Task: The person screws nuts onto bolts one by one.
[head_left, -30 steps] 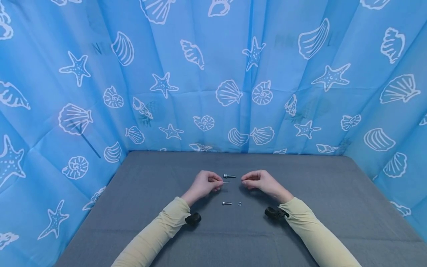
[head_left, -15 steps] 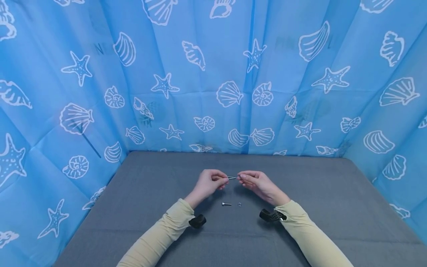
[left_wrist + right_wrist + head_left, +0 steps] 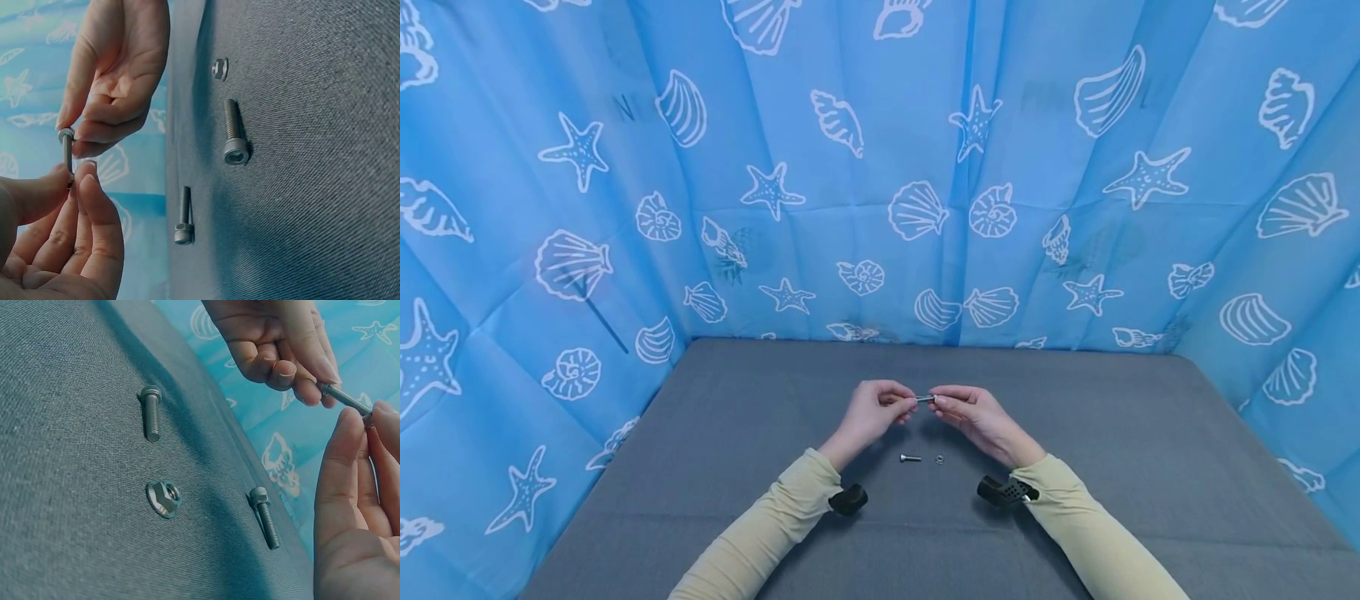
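My left hand [image 3: 867, 417] pinches a thin bolt [image 3: 67, 153] near its head, which the fingertips partly hide. The shank points across to my right hand [image 3: 985, 419]. Between the right thumb and fingers is a small nut [image 3: 65, 134], held at the bolt's free end; whether the threads engage I cannot tell. Below the hands, a thicker socket-head bolt [image 3: 152, 414] lies on the cloth beside a loose flange nut [image 3: 164, 499]. Farther back lies another bolt [image 3: 184, 215] with a nut near its head; in the head view it is hard to separate from the held bolt.
Grey cloth covers the table [image 3: 775, 533]. A blue curtain [image 3: 880, 167] with white shell and starfish prints hangs behind and at both sides. Black wrist cameras [image 3: 848, 499] sit under both sleeves.
The hands have come together: the right moved left, the left shifted slightly right and up with the bolt. The bolt's end now meets the right fingertips. The front bolt and nut stay put.
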Demonstrator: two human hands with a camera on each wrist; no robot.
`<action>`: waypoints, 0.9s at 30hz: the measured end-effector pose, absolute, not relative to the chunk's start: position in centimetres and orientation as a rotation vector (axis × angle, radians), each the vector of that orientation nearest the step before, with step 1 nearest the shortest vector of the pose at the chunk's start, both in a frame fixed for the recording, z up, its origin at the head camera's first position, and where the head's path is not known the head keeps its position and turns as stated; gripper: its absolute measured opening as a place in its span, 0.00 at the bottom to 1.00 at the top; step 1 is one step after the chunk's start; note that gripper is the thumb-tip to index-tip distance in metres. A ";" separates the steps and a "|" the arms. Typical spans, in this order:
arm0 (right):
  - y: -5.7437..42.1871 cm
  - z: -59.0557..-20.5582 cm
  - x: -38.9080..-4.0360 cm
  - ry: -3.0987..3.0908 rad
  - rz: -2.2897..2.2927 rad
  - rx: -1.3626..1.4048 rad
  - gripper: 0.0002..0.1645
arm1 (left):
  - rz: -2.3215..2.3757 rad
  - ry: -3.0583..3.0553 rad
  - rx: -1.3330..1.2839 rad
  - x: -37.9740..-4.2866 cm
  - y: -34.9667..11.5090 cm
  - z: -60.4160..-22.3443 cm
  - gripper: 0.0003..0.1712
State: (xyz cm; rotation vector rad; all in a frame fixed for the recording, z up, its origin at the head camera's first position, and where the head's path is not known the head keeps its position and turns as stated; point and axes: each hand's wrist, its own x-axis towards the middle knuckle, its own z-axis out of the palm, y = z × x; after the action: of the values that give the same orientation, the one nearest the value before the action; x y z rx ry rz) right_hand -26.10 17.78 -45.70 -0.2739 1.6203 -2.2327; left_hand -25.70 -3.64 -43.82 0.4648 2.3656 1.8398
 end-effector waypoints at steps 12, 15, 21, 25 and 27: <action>17.7 -45.6 -25.8 1.601 -2.286 -0.236 0.17 | 2.017 2.245 0.482 -25.7 -3.3 -44.4 0.10; 17.6 -45.6 -25.7 1.655 -2.278 -0.240 0.12 | 2.079 2.171 0.470 -25.7 -3.3 -44.4 0.11; 17.6 -45.7 -25.4 1.768 -2.241 -0.274 0.13 | 2.085 2.144 0.446 -25.6 -3.4 -44.3 0.13; 17.5 -45.6 -25.3 1.844 -2.200 -0.311 0.17 | 2.091 2.154 0.437 -25.5 -3.4 -44.3 0.13; 17.6 -45.6 -25.2 1.879 -2.180 -0.314 0.19 | 2.099 2.152 0.436 -25.5 -3.4 -44.3 0.13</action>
State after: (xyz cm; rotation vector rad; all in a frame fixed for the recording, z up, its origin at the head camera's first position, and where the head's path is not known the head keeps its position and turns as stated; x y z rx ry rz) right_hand -25.18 17.57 -45.60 -0.3137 1.8789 -2.1800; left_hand -25.53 -3.36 -44.31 0.4361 2.1522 2.0990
